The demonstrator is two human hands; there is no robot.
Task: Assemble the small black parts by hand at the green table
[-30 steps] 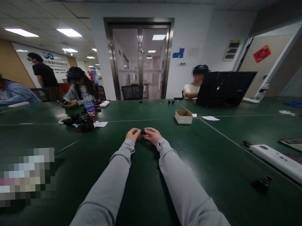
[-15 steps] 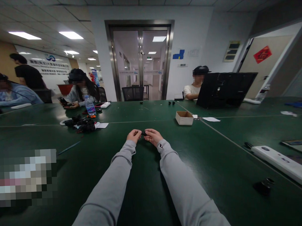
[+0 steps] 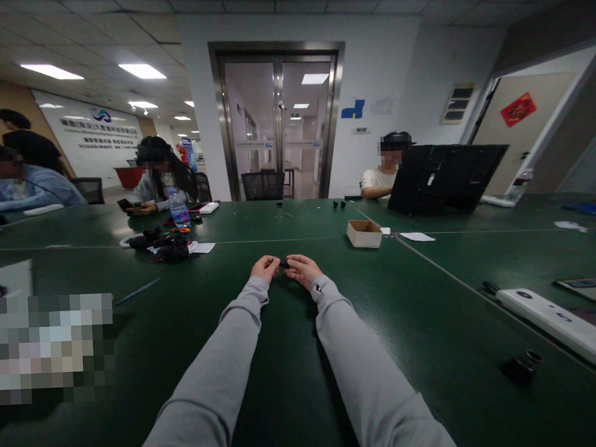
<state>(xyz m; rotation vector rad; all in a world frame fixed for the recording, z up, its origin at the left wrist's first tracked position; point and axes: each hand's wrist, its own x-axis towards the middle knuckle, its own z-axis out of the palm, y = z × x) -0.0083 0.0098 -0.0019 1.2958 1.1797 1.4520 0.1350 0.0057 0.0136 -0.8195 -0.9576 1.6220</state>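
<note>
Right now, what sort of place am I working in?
Probably a shared office workroom: long green tables pushed together, co-workers seated opposite, one behind an open laptop, and glass double doors onto a corridor.

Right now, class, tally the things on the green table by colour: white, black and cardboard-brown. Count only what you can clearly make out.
White: 3 - long device, paper sheet, small device
Black: 3 - small part pinched between left hand and right hand, laptop, round piece
Brown: 1 - cardboard box
Total: 7
</note>
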